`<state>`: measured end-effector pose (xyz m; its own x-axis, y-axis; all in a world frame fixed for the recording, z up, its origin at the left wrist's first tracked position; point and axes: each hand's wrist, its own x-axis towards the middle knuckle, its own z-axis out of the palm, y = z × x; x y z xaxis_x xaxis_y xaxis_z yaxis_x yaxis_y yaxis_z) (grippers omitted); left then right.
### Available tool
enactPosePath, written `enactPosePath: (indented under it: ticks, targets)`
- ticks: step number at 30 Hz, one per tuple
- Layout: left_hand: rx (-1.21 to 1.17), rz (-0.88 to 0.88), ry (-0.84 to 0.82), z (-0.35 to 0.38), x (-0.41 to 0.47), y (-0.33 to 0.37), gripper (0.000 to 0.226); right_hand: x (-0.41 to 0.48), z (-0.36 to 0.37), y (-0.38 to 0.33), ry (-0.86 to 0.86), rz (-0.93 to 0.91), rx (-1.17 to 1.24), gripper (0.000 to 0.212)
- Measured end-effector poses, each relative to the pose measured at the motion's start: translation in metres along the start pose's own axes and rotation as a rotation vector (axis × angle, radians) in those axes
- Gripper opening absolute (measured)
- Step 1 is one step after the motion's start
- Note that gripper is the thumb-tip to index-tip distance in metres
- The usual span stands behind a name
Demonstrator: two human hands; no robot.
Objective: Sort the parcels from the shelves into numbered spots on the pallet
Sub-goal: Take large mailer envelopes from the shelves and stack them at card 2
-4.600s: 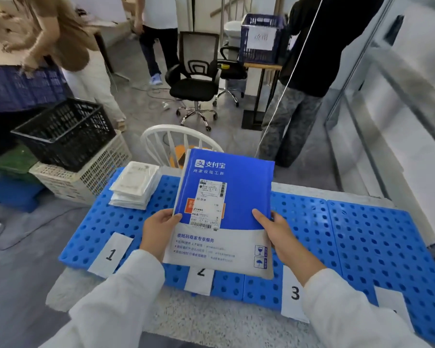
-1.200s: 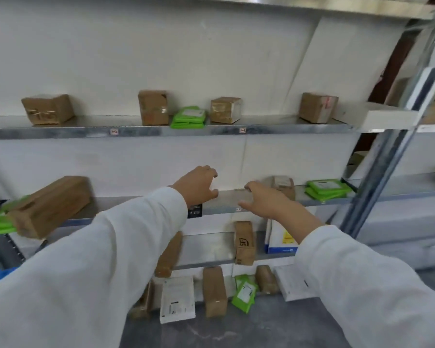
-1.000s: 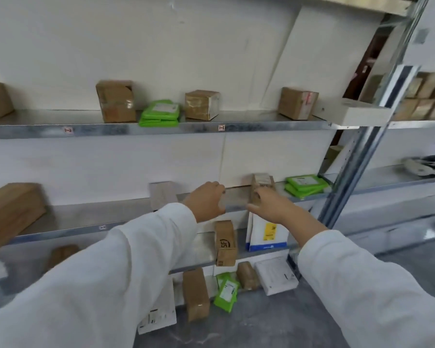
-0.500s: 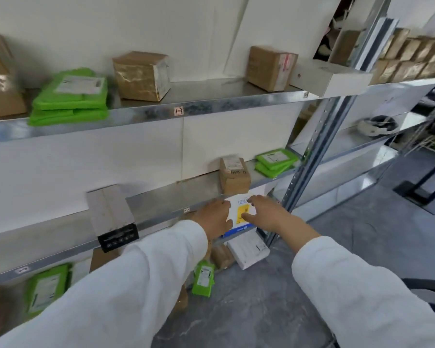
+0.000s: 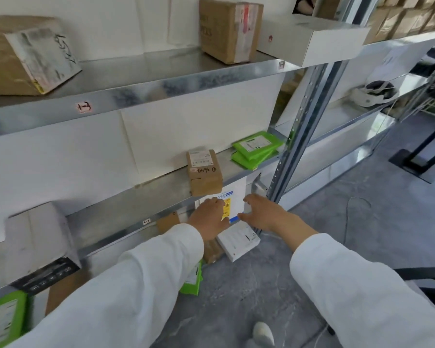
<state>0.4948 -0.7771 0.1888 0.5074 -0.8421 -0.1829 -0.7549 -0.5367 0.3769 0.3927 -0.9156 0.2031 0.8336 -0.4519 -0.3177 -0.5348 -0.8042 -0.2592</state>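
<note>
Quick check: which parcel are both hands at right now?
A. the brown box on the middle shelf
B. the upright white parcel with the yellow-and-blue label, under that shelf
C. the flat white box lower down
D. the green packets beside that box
B: the left hand lies over the labelled face of the white parcel, and the right hand is at its right edge.

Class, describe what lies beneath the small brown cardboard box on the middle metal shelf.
Under its shelf stands a flat white parcel with a yellow-and-blue label, touched by the left hand and right hand. The hands hide part of it.
</note>
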Motion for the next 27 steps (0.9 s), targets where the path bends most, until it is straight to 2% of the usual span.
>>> enactPosePath:
  ticks: [6,13,19,22,27]
  targets:
    - [-0.027,-0.120,0.033,0.022,0.072,0.027,0.044,0.069,-0.014,0.067,-0.092,-0.082,0.032,0.067]
    - [-0.031,-0.280,0.012,0.057,0.138,0.041,0.048,0.143,-0.005,0.135,-0.194,-0.174,0.057,0.058]
    - [-0.058,-0.395,-0.078,0.098,0.174,0.014,0.041,0.201,0.024,0.177,-0.304,-0.147,0.098,0.049]
    - [-0.078,-0.423,-0.053,0.120,0.191,-0.006,0.041,0.238,0.032,0.190,-0.315,-0.143,0.082,0.046]
    - [-0.110,-0.538,-0.062,0.166,0.220,-0.057,0.042,0.311,0.062,0.204,-0.302,-0.124,0.089,0.060]
